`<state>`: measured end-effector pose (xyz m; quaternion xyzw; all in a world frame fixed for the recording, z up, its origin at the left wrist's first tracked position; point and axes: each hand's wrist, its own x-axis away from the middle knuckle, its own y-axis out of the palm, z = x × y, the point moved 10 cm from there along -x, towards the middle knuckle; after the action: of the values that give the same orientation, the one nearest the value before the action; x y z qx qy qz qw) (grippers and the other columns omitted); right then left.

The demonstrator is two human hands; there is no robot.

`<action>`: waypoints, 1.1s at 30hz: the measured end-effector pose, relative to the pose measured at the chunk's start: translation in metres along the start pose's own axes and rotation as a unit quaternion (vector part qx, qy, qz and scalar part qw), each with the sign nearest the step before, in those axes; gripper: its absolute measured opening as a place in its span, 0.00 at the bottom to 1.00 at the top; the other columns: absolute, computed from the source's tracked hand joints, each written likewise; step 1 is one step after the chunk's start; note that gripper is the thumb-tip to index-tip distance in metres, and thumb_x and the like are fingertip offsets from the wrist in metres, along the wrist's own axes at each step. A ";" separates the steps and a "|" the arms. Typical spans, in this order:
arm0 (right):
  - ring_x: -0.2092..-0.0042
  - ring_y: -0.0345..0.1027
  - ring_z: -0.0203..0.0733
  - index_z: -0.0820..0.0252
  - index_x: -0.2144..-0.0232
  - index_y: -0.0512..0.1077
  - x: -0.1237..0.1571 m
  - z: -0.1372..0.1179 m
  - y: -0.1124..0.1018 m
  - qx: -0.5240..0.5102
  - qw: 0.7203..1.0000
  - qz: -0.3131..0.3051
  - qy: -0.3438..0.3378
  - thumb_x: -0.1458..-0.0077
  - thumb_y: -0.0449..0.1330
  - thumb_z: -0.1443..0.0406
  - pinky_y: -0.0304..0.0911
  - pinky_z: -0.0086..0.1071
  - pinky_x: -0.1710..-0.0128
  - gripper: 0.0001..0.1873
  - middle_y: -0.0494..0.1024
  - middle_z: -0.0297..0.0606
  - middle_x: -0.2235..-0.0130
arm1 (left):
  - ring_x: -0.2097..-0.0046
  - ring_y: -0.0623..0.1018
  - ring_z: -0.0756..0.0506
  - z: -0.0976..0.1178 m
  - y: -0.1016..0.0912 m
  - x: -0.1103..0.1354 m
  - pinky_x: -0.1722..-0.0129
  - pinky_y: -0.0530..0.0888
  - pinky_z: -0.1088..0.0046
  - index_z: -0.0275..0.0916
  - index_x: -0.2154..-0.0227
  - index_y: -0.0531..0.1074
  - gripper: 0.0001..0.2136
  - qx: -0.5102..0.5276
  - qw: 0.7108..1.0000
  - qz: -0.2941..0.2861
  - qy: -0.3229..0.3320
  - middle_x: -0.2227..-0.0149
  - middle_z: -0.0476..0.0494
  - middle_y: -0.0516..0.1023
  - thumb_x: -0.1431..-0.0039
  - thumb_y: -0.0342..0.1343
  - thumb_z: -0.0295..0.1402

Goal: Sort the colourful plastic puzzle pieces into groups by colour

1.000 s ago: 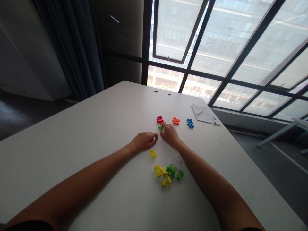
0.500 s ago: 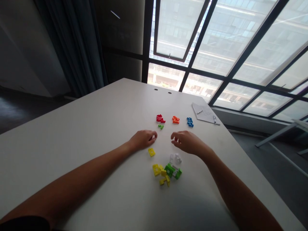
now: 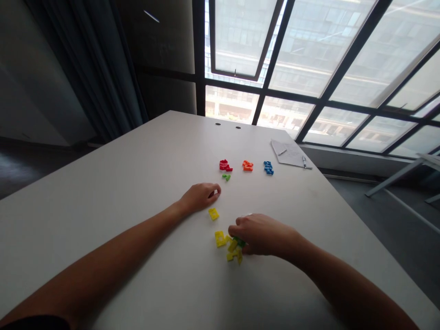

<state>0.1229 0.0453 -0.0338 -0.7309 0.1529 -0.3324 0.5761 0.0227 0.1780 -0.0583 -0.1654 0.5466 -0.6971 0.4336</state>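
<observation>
My left hand [image 3: 202, 196] rests on the white table, its fingers loosely bent with a gap to the thumb and nothing between them. Close to it lie a small light-green plastic piece [image 3: 226, 177] and a flat yellow piece [image 3: 213, 213]. My right hand [image 3: 256, 233] reaches down over the near pile, fingers and thumb closed around a green plastic piece [image 3: 239, 242]. It covers most of the white pieces and the other green one. Beside those fingertips sit a yellow square piece [image 3: 219, 239] and several more yellow pieces [image 3: 233, 254].
Farther up the table [image 3: 154, 165] are small groups of red pieces [image 3: 225, 165], orange pieces [image 3: 247, 166] and blue pieces [image 3: 268, 167]. Paper [image 3: 292, 153] with pens on it lies near the right edge. Windows [image 3: 295, 55] rise beyond the table.
My right hand has moved down and toward me, from beside the left hand onto the near pile. The left hand stays put. The view has shifted slightly.
</observation>
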 end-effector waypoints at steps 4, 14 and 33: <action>0.68 0.72 0.41 0.54 0.61 0.75 0.000 0.005 -0.003 -0.007 1.000 -0.011 0.008 0.52 0.71 0.65 0.57 0.30 0.72 0.14 0.77 0.37 0.65 | 0.68 0.74 0.47 0.000 0.000 0.000 0.70 0.63 0.72 0.45 0.61 0.74 0.08 0.004 1.000 0.004 0.005 0.69 0.51 0.77 0.36 0.51 0.36; 0.62 0.74 0.37 0.55 0.51 0.71 0.003 0.046 -0.046 -0.224 0.971 0.076 -0.022 0.42 0.64 0.63 0.67 0.29 0.63 0.16 0.79 0.35 0.59 | 0.67 0.74 0.47 0.000 0.002 0.000 0.69 0.63 0.72 0.44 0.60 0.75 0.09 0.006 1.000 0.007 0.011 0.69 0.49 0.77 0.35 0.50 0.36; 0.59 0.75 0.41 0.57 0.59 0.72 -0.045 0.162 -0.014 -0.230 0.890 0.360 0.161 0.45 0.66 0.62 0.67 0.34 0.57 0.12 0.81 0.37 0.60 | 0.68 0.74 0.47 0.000 0.002 -0.001 0.70 0.61 0.72 0.45 0.62 0.74 0.07 0.002 1.000 0.004 0.004 0.69 0.51 0.77 0.37 0.51 0.35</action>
<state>0.1953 0.1965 -0.0528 -0.6746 0.5681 -0.1707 0.4394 0.0244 0.1789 -0.0596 -0.1595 0.5480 -0.6969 0.4342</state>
